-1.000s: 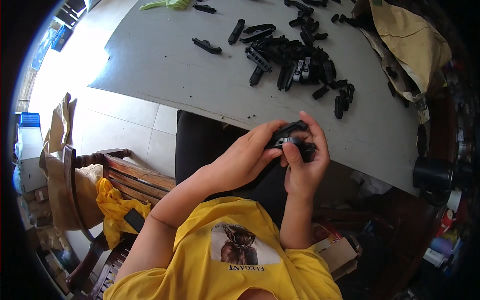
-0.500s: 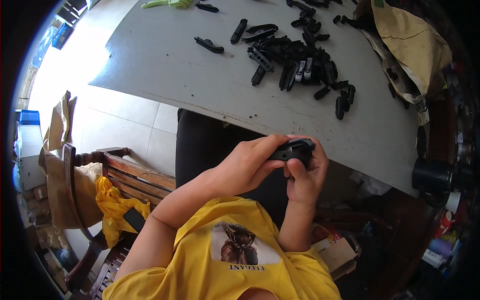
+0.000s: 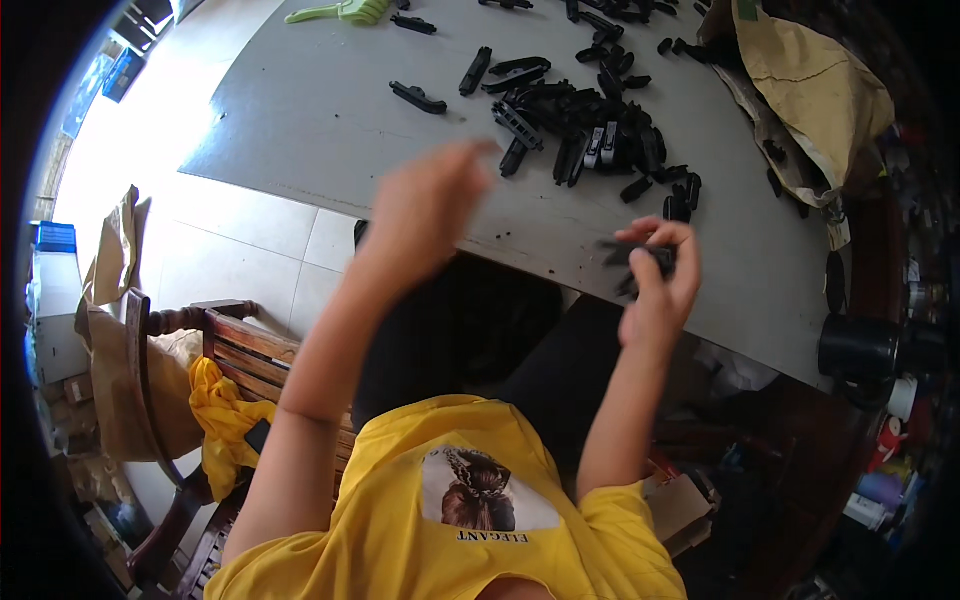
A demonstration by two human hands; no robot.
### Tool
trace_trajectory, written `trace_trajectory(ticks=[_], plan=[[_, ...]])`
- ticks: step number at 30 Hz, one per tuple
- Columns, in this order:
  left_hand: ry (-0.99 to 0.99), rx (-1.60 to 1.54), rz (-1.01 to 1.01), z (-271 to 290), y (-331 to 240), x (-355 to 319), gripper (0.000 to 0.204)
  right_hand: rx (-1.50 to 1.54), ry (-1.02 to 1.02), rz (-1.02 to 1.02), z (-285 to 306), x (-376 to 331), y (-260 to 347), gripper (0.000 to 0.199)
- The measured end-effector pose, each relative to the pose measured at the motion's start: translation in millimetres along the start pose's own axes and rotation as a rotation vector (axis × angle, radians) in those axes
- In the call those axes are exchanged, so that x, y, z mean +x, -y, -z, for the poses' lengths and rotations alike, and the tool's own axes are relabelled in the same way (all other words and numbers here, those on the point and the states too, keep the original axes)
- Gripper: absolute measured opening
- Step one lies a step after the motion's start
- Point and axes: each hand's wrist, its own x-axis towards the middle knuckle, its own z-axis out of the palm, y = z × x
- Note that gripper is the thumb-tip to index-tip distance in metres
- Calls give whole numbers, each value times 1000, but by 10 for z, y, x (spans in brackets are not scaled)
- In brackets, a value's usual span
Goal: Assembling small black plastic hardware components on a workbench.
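A: Where are the hands?

B: The right hand [image 3: 660,280] is up near the near edge of the grey table [image 3: 300,130], its grip pinching a small black plastic part [image 3: 640,262] between thumb and fingers. The part sits over the table's edge, close to the person's lap.

A: And the other hand?

B: The left hand [image 3: 425,215] is raised over the table's near edge, blurred by motion. Its fingers look loosely spread with nothing in them, though the blur keeps me from being sure.

A: What lies ahead of it?

B: A pile of black plastic parts [image 3: 590,130] sits in the middle of the table, with stray pieces scattered around it. One lone black piece [image 3: 418,97] lies apart to the left, and a green plastic tool [image 3: 340,12] lies at the far edge.

A: Any open room?

B: The left stretch of the table is bare, from the lone piece out to the corner. The strip between the pile and the near edge is also mostly bare.

A: Containers?

B: A tan sack [image 3: 810,90] slumps on the right end of the table; what it holds cannot be seen. A black cup [image 3: 860,350] stands low on the right, off the table. A wooden chair [image 3: 200,350] with a yellow cloth [image 3: 225,420] on it stands at the person's left.
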Motion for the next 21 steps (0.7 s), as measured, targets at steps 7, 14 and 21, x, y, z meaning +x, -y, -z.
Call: trace_trajectory(ticks=[7,14,21], plan=[[-17,522,215,210,678,507,19,-1219,171,178,-36,534,-131,25],[-136,-121,133,168,673,134,18,-732,288,154,108,304,-217,19],[175,-842,252,47,155,-227,16,185,256,-261,-70,-218,86,20]])
